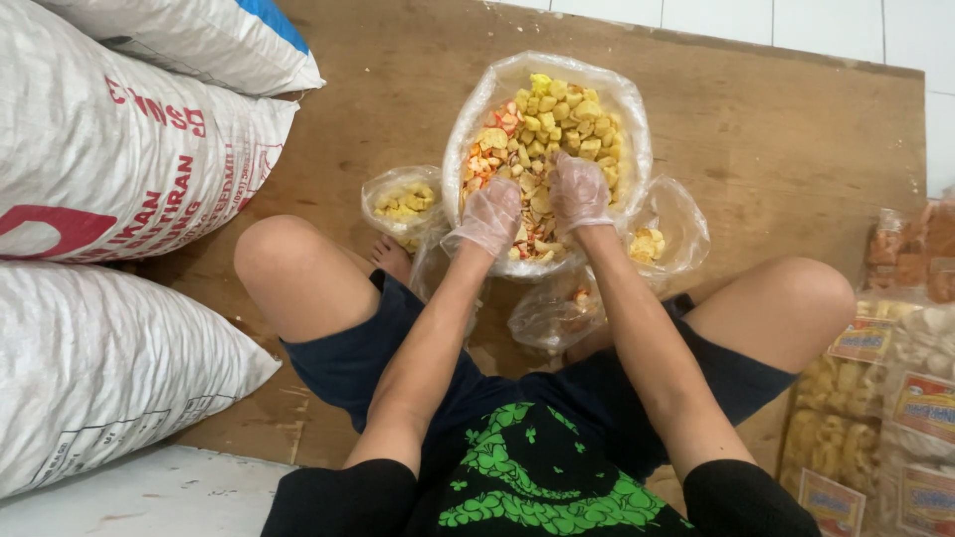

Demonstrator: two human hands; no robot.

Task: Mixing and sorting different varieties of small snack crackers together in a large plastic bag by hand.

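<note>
1. Here, seen from the head camera, the person sits on a wooden floor point(796, 129) with knees spread, both forearms stretched forward between the legs.
2. The left hand point(489, 216) wears a thin clear plastic glove; its fingers curl down into the near edge of the snack pieces, and its grip looks loosely closed over them, though whether it has hold of any I cannot tell.
3. The right hand point(578, 191), gloved the same way, lies just beside the left one, fingers bent and pressed onto the heap; whether it clasps any pieces is also hidden.
4. Both hands are in the large clear bag point(637, 119), which stands open on the floor straight ahead of them, its rim rolled down.
5. The snack pieces point(557, 114) fill that bag: pale yellow chunks beyond the fingertips, and orange, red-edged pieces on the left hand's side.
6. Just left of the left hand sits a small clear bag point(403, 202) with a few yellow pieces in it.
7. Just right of the right hand leans another small bag point(668, 231), mostly slack, with a little yellow clump at the bottom.
8. Beneath the wrists, nearer the body, lies a crumpled bag point(550, 313) holding a few orange bits.
9. Well to the left of the hands, white woven sacks point(109, 149) are stacked.
10. Well to the right, sealed packets point(895, 388) of crackers lie in a pile.
</note>
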